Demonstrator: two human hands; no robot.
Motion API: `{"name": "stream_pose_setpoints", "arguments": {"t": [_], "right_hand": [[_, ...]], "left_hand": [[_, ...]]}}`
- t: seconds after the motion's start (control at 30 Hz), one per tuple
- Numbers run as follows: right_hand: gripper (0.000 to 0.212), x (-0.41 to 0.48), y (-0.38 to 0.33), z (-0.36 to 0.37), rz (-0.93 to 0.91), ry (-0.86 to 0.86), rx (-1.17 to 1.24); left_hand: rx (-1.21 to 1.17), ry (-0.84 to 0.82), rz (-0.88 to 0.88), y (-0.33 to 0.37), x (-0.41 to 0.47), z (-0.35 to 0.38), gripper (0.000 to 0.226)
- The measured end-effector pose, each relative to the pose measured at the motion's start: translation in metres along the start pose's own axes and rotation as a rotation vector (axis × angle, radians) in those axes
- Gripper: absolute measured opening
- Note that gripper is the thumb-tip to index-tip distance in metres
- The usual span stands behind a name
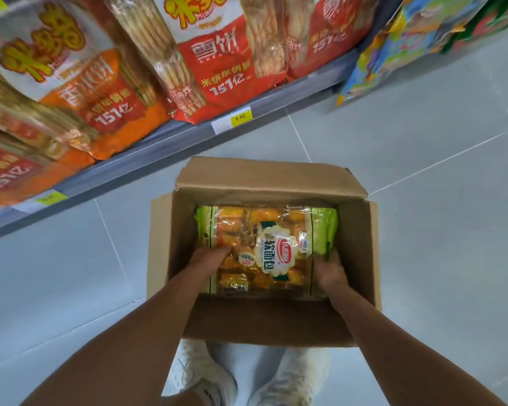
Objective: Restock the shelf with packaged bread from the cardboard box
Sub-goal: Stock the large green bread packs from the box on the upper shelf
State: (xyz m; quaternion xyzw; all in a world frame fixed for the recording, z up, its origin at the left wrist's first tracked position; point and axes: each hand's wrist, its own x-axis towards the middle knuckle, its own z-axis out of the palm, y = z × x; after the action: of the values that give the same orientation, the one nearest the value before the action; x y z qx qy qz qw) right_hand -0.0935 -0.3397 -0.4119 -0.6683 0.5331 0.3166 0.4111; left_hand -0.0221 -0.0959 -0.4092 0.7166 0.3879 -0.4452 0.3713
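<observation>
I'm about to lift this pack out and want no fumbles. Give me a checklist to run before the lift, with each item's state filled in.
1. Flaps of the cardboard box open: ok.
2. Grip of the right hand, curled over the right edge of the bread pack: ok.
3. Grip of the left hand, lying on the pack's left side, thumb hidden: cannot tell.
4. Pack flat in the box, nothing on top: ok.
5. Free slot on the shelf; the visible stretch is full of cracker bags: cannot tell.

Red and orange snack bags (pixel 206 63) are stacked at the far left, and a yellow price label (pixel 241 117) is fixed just below them. Colourful packs (pixel 408 39) are seen at the far right. White shoes (pixel 200 376) are planted near on the grey tiled floor (pixel 423 230).
</observation>
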Motion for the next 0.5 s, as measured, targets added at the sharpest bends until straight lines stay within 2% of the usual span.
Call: {"name": "stream_pose_setpoints", "arguments": {"t": [0.1, 0.17, 0.3, 0.4, 0.5], "right_hand": [[0.044, -0.004, -0.001, 0.004, 0.010, 0.008, 0.051], [0.036, -0.008, 0.001, 0.001, -0.016, 0.006, 0.036], [0.032, -0.039, -0.009, -0.013, -0.050, 0.020, 0.077], [0.031, -0.071, -0.019, -0.031, -0.031, 0.010, 0.131], [0.017, -0.107, -0.026, -0.054, -0.048, 0.006, 0.146]], "left_hand": [[-0.024, 0.017, -0.007, -0.003, 0.003, 0.000, 0.057], [-0.038, 0.023, -0.002, -0.001, -0.004, -0.002, 0.053], [0.007, -0.009, 0.042, 0.007, -0.032, -0.013, 0.042], [0.035, -0.055, 0.071, 0.015, -0.063, -0.022, 0.040], [0.050, -0.039, 0.092, 0.027, -0.105, -0.035, 0.044]]}}
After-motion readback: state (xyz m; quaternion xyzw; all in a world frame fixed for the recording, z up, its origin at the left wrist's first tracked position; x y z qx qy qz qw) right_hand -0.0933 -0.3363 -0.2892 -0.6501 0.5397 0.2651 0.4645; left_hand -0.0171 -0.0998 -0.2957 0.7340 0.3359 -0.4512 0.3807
